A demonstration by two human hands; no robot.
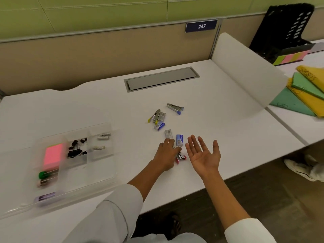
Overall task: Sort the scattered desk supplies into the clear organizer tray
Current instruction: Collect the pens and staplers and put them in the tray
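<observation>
The clear organizer tray [105,174] lies at the left of the white desk, holding a pink sticky pad [52,156], black binder clips [77,148] and small staple strips [103,137]. My left hand [166,155] reaches palm-down onto a small red stapler [181,157], fingers curled round it. My right hand [204,154] hovers beside it, palm up, fingers spread, holding nothing. Just beyond lie a blue staple box [180,140] and a grey one [168,133]. Farther back are a yellow stapler [154,116], two more staple boxes [159,126] and a blue-tipped stapler [175,108].
A grey cable hatch [161,78] is set into the desk at the back. A white divider panel [245,71] stands at the right; beyond it lie green and yellow folders [305,90] and a black file rack [287,28]. The desk's front edge runs close by my arms.
</observation>
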